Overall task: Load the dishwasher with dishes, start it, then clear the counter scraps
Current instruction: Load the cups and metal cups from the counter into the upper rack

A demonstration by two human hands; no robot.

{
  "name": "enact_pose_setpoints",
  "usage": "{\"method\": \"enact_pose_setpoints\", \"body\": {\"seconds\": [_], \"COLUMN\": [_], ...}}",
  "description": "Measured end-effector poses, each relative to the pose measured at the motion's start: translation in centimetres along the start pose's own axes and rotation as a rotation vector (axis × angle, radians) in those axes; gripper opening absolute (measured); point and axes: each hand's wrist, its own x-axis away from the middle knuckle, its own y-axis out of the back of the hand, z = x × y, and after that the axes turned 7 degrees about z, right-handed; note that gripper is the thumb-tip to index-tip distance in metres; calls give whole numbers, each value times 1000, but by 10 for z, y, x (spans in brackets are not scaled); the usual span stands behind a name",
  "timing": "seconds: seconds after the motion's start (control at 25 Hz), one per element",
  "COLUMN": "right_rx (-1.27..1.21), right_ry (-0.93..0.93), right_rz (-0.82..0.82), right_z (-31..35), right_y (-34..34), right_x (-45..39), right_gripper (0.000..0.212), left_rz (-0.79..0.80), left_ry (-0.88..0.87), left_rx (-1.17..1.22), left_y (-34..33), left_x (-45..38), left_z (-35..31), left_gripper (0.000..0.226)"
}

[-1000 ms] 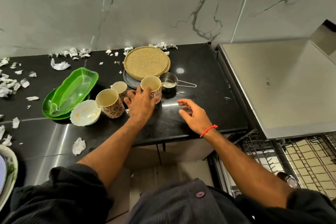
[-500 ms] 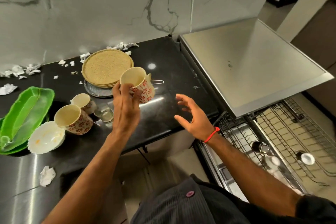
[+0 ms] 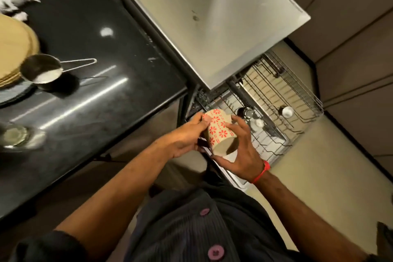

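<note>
Beige ceramic cup with red flower print (image 3: 217, 132), held in mid-air just above the near edge of the pulled-out wire dishwasher rack (image 3: 276, 100), past the end of the black glossy table (image 3: 102, 100). Tilted steeply, flat base turned toward the camera, mouth pointing away and down toward the rack. Left hand (image 3: 187, 140) gripping the cup's left wall, fingers (image 3: 205, 120) curled over its upper side. Right hand (image 3: 240, 149) cupping the right wall and base, fingers (image 3: 239, 122) curled round the far side, red thread band at the wrist. Likely rigid, fairly light, glazed and a little slick, and breakable if knocked against the wires. Best taken round the straight wall as now, not by the rim. Handle, if any, not visible from here. Farther along the rack, a small steel cup (image 3: 287, 111) already lying among the wires. Left on the table beside the rack: a small steel saucepan with a wire handle (image 3: 42, 72).
</note>
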Motion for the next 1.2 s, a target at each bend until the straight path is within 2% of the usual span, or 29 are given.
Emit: {"method": "enact_pose_setpoints", "body": {"seconds": [0.12,0.24,0.36,0.56,0.64,0.84,0.92,1.04,1.2], "right_rx": [12,16,-81,-243,-284,-240,-214,-129,-144], "right_ry": [-139,-250,-450,-808,-852,-866,-853,-860,-876], "right_rz": [-28,-36,-38,-103,-96,122,145,273,325], "right_z": [-36,-72,-108,-193,-220,-272,-282,-293,-300], "right_y": [6,16,22,16,7,-23,-26,-28,-28], "right_x": [30,41,40,29,22,19,14,13,21], "right_gripper": [88,89,91,88,85,88,89,98,108], "left_rz": [-21,-117,-232,-285,-288,-266,-307,-292,-251], "left_ry": [194,337,358,297,308,452,477,497,413], "left_rx": [-72,-138,-210,-281,-326,-483,-599,-809,-739], "left_y": [-35,-62,-83,-105,-106,-106,-104,-108,-96], "left_x": [-55,-107,-155,-246,-271,-308,-316,-319,-310], "left_z": [4,5,13,30,37,61,62,59,59], "left_gripper": [34,40,42,27,31,41,41,36,32]}}
